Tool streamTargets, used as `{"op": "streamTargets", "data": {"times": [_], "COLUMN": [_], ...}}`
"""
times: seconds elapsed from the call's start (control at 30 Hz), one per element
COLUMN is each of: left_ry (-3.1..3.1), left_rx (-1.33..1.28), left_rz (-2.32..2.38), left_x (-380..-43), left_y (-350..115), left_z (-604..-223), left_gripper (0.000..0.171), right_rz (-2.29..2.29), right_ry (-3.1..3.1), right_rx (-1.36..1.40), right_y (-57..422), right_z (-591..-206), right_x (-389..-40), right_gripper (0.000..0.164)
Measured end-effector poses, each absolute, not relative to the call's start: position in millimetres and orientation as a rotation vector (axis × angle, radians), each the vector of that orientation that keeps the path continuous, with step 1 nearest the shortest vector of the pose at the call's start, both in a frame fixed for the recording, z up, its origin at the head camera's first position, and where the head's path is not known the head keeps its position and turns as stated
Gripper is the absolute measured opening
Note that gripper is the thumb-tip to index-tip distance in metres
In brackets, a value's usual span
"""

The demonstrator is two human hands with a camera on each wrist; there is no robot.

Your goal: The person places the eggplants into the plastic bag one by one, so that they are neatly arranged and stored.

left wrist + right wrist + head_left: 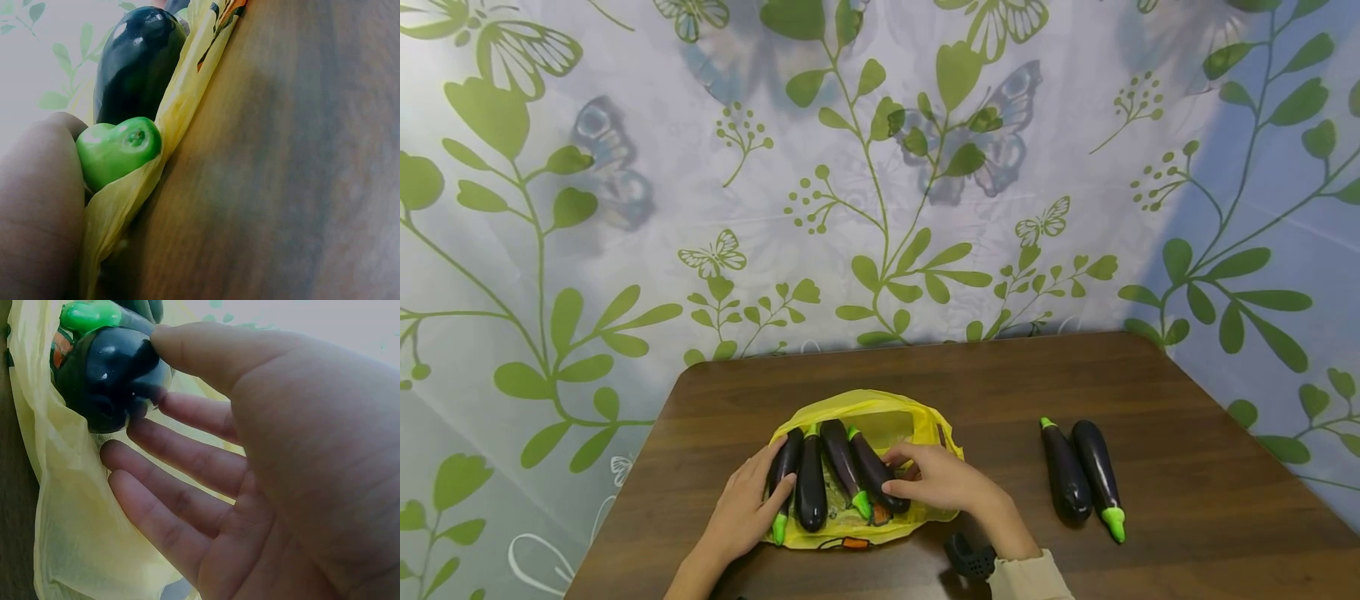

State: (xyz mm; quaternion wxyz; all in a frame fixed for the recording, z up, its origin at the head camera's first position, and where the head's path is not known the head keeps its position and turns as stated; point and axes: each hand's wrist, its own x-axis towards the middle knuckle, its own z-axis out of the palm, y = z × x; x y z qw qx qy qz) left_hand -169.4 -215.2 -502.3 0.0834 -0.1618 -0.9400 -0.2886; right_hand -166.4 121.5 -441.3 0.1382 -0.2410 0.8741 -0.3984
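Several dark purple eggplants with green stems lie side by side in a yellow plastic bag (865, 402) on the table. My left hand (739, 508) holds the leftmost eggplant (786, 460), thumb across it and fingers along its outer side; its green stem (115, 153) points toward me in the left wrist view. At the other end of the row, my right hand (942, 477) touches the rightmost eggplant (874, 471) with thumb and fingertips. The right wrist view shows those fingers (187, 459) loosely extended beside the eggplant's round end (103, 375). Two eggplants (822, 475) lie between the hands.
Two more eggplants (1063, 475) lie together on the right side of the brown wooden table (1000, 383). Behind the table hangs a white cloth (820, 250) with green leaves and butterflies. A black strap-like device (970, 557) is at my right wrist.
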Motion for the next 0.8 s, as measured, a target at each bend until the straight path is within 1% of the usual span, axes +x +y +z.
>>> {"op": "streamTargets", "data": {"times": [0.43, 0.8], "left_ry": [-2.801, -2.805], "left_rx": [-0.487, -0.483], "left_rz": [-0.862, -0.879], "left_x": [-169.4, -167.4], "left_y": [-214.8, -214.5], "left_z": [-502.6, -501.1], "left_gripper": [0.065, 0.065], "right_rz": [-1.142, -1.145], "right_ry": [2.526, 2.540], "right_rx": [-0.708, -0.699], "right_y": [121.4, 125.1], "right_z": [-440.4, -436.5], "right_x": [-165.8, -164.9], "right_gripper": [0.039, 0.042]}}
